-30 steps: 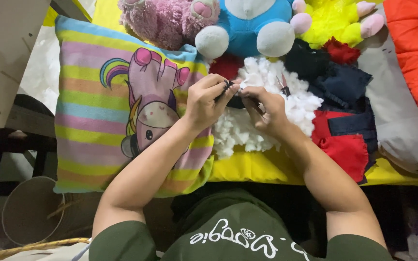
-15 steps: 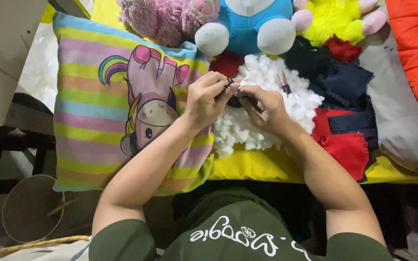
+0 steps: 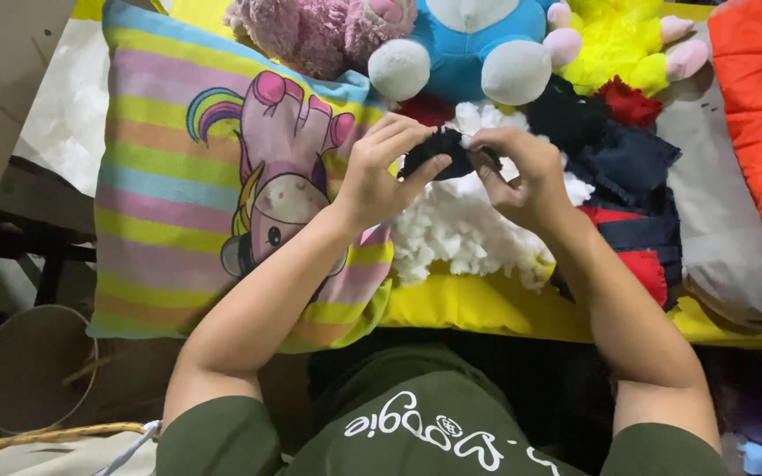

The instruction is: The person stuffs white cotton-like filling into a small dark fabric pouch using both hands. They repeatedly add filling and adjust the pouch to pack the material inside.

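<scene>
black fuzzy fabric scrap [image 3: 441, 155] pinched between both hands, left hand [image 3: 381, 172] at nine o'clock, right hand [image 3: 522, 172] at three, above white fluffy stuffing [image 3: 456, 234].

Yellow-covered surface [image 3: 478, 304], striped unicorn pillow [image 3: 222, 176], white stuffing [image 3: 460, 229], plush toys [image 3: 460, 44], red-navy fabric [image 3: 637, 220]

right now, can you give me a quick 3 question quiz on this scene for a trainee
1. True or false: both hands pinch the small dark fabric piece.
2. Which lies directly under the hands? A) white stuffing pile B) striped unicorn pillow C) orange cloth
3. Fill in: the blue plush toy sits between a pink one and a ____ one.

Key
1. True: left hand and right hand both grip it.
2. A
3. yellow
</scene>
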